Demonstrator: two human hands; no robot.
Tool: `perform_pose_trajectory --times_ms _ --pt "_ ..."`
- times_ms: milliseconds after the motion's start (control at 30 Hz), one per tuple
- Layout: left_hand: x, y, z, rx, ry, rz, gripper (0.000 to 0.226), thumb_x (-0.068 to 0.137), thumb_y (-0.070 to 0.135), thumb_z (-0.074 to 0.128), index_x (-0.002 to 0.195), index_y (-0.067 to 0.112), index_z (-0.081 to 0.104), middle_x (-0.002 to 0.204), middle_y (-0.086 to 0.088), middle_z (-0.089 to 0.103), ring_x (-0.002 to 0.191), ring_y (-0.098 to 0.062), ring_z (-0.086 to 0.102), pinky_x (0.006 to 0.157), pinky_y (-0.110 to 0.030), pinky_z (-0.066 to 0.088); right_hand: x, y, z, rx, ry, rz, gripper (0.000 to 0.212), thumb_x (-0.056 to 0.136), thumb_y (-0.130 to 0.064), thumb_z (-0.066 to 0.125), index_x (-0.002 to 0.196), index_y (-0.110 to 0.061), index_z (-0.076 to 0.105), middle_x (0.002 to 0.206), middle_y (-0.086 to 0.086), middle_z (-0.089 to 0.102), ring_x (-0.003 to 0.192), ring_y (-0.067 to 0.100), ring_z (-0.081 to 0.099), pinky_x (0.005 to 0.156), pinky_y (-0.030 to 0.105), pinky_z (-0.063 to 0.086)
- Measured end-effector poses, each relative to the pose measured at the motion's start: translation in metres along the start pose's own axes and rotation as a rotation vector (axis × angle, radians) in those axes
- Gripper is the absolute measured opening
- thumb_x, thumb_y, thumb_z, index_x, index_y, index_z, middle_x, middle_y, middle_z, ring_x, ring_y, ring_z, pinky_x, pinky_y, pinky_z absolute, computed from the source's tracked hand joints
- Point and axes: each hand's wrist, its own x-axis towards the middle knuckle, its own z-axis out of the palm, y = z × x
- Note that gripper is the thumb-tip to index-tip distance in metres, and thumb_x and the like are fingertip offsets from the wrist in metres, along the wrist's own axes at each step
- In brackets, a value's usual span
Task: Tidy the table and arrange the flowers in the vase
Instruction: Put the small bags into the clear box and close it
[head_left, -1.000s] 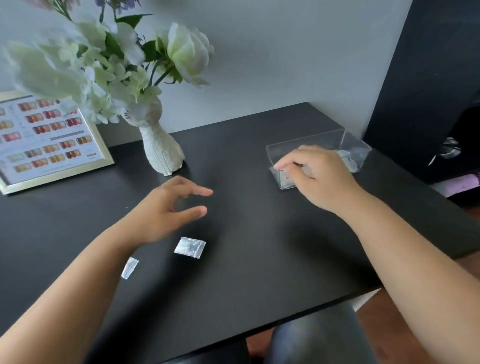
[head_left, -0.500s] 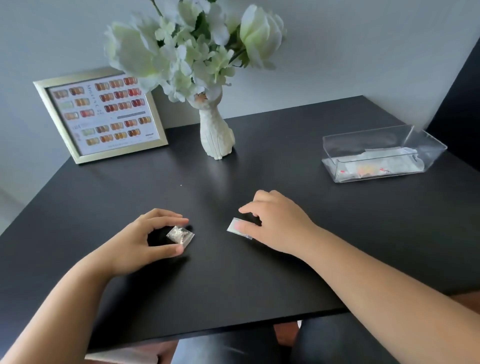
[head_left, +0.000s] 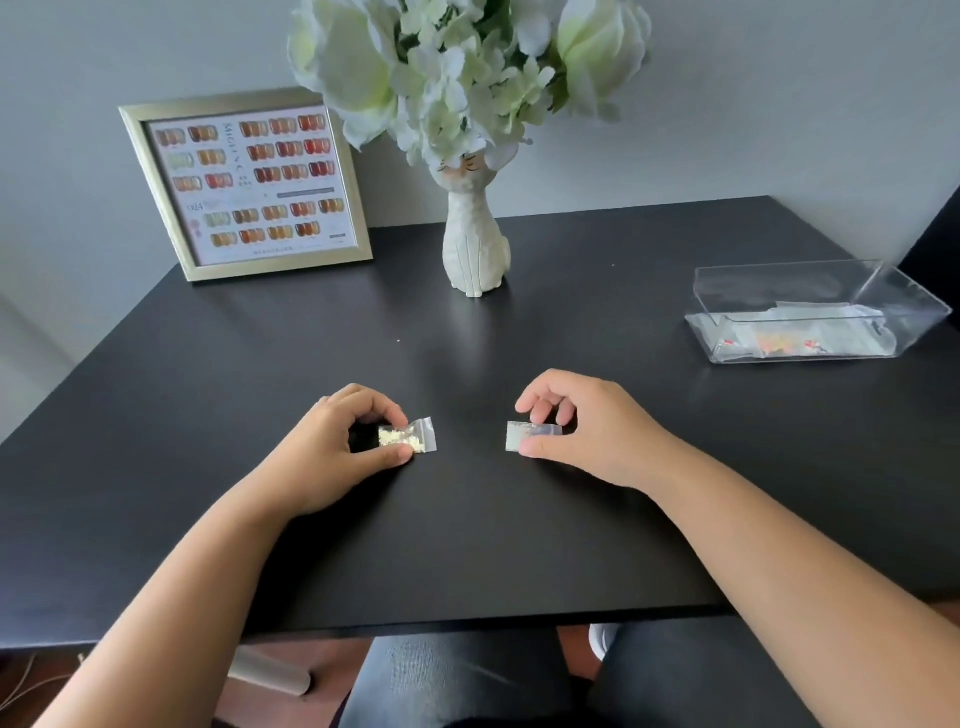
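Head camera view over a matte black table. Left hand pinches a small clear plastic packet of pale flakes between thumb and forefinger, low over the tabletop. Right hand pinches a similar flat clear packet. Behind stands a white ribbed cat-shaped vase of creamy flowers, beside a gold-framed nail-colour chart. At right, a clear rectangular plastic box holds more packets.

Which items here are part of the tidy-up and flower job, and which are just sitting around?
In the job: left packet, pinched by left hand; right packet, pinched by right hand; clear box; flowers; vase; table.

Just there: framed chart.
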Motion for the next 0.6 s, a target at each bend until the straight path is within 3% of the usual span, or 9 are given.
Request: perform_pose_trajectory --times_ms 133,200,367,533,600 --pt "-0.001 0.006 0.008 -0.071 0.045 0.012 0.026 0.077 0.029 0.083 0.091 0.033 0.062 0.085 0.017 0.068 0.074 -0.006 0.060 0.071 -0.021 0.046 0.002 0.001 -0.002 0.041 -0.027 0.030 0.040 0.066 -0.029 0.079 0.096 -0.044 0.058 0.084 -0.011 0.064 0.071 0.005 0.057 0.066 0.017 0.047" --pt "0.000 0.010 0.012 -0.153 0.046 0.012 0.030 0.077 0.024 0.084 0.093 0.034 0.061 0.083 0.013 0.070 0.068 -0.004 0.056 0.068 -0.015 0.044 0.001 0.001 -0.001 0.042 -0.020 0.002 0.045 0.067 -0.026 0.078 0.099 -0.047 0.056 0.085 -0.010 0.061 0.072 0.004 0.058 0.068 0.020 0.048" --pt "0.012 0.030 0.028 -0.451 0.074 -0.002 0.037 0.076 0.020 0.084 0.101 0.036 0.062 0.073 0.005 0.070 0.060 -0.010 0.051 0.062 -0.016 0.044 0.001 0.001 -0.002 0.025 -0.011 -0.020 0.059 0.069 -0.022 0.077 0.109 -0.054 0.049 0.105 -0.016 0.053 0.069 0.005 0.059 0.065 0.017 0.045" --pt "0.022 0.043 0.042 -0.535 0.137 -0.037 0.036 0.075 0.023 0.084 0.100 0.039 0.065 0.071 0.002 0.068 0.060 -0.013 0.050 0.063 -0.021 0.046 -0.003 0.007 -0.004 0.125 -0.001 -0.035 0.041 0.075 -0.019 0.070 0.103 -0.046 0.058 0.086 -0.014 0.067 0.071 0.010 0.063 0.070 0.018 0.051" --pt "0.025 0.048 0.047 -0.555 0.128 -0.029 0.036 0.074 0.022 0.084 0.101 0.039 0.065 0.070 0.001 0.067 0.060 -0.012 0.049 0.063 -0.020 0.046 -0.005 0.009 -0.008 0.125 0.056 -0.036 0.029 0.078 -0.019 0.070 0.096 -0.042 0.066 0.086 -0.019 0.068 0.075 0.004 0.064 0.073 0.015 0.049"
